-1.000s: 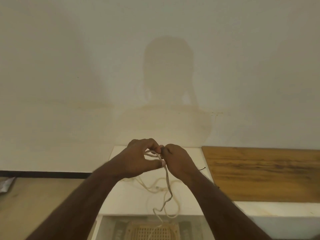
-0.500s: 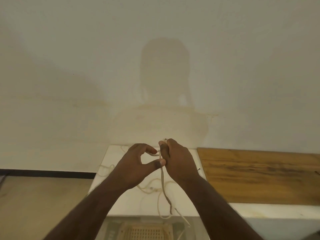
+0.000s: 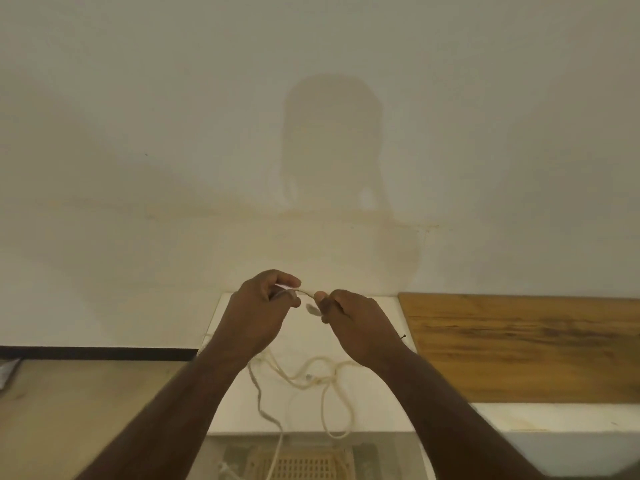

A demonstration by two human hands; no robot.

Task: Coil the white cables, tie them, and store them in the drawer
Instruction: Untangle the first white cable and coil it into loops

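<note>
The white cables (image 3: pixel 313 374) are thin, off-white cords, uncoiled and untied; one short stretch is raised above the desk (image 3: pixel 374 410), pulled nearly straight between two pinch points, with a small blurred end dangling just below its right part; from there strands drop toward the desk and lie in loose, crossing loops across its middle; one long narrow loop reaches the near edge and hangs slightly over it; another strand, greyer in shade, snakes from the middle left down over the near edge into the open drawer (image 3: pixel 294 459) below, where it crosses a pale lattice-patterned thing; the drawer shows only partly at the bottom of the view
</note>
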